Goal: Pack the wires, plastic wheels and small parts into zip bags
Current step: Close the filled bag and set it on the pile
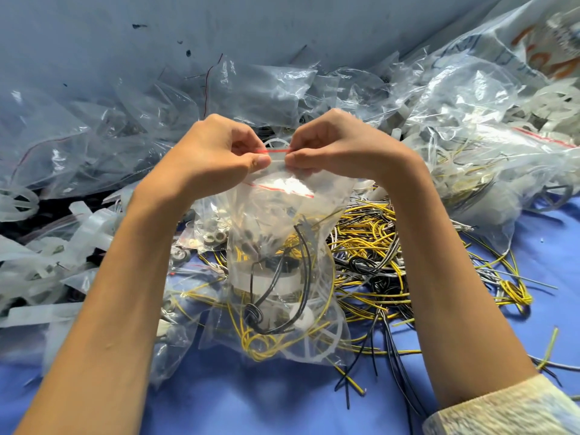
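Sealing the clear plastic zip bag is the step in hand. My left grip and right grip each pinch its red zip strip between thumb and curled fingers, holding the bag up over the blue desk. Yellow and black wires and a white plastic wheel sit inside. Next, I judge, I press along the strip until it closes.

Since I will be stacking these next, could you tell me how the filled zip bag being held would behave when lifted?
The zip bag is probably floppy: its thin film creases below where the left hand and right hand pinch its top. It likely hangs bottom-heavy, since the wires and plastic wheel sit low. The glossy film may be slippery.
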The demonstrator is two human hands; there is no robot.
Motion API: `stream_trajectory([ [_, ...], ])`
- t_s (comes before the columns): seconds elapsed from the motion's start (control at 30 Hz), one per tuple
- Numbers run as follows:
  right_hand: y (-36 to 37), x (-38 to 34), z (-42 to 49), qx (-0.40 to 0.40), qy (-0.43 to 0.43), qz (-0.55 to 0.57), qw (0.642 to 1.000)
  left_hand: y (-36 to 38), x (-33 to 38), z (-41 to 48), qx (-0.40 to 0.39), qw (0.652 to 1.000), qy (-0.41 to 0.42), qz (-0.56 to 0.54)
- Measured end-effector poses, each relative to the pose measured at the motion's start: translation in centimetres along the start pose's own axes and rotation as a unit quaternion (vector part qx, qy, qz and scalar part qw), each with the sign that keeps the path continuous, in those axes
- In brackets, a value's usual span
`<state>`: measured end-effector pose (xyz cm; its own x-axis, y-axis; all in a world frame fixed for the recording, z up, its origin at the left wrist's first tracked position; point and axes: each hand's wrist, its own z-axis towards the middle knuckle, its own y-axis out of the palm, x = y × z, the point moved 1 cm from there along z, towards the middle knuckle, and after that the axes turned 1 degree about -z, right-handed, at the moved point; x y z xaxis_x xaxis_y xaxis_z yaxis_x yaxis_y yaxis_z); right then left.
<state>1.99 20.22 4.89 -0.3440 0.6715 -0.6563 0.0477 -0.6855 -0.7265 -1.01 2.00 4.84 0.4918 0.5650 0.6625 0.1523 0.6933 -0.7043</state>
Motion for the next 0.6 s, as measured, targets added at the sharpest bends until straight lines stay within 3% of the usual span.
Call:
stream_trajectory([
  [0.2,0.2,-0.4,0.3,-0.006,-0.009,-0.044,0.999,0.3,-0.1,0.0,-0.031,1.0,-0.001,0.0],
  [0.37,0.4,-0.7,0.3,0.005,-0.029,-0.08,0.996,0.7,0.3,0.2,0.006,0.999,0.024,0.044],
  [0.6,0.5,-1.0,0.1,0.035,-0.058,-0.022,0.997,0.4,0.4,0.1,0.044,0.998,0.035,0.021],
])
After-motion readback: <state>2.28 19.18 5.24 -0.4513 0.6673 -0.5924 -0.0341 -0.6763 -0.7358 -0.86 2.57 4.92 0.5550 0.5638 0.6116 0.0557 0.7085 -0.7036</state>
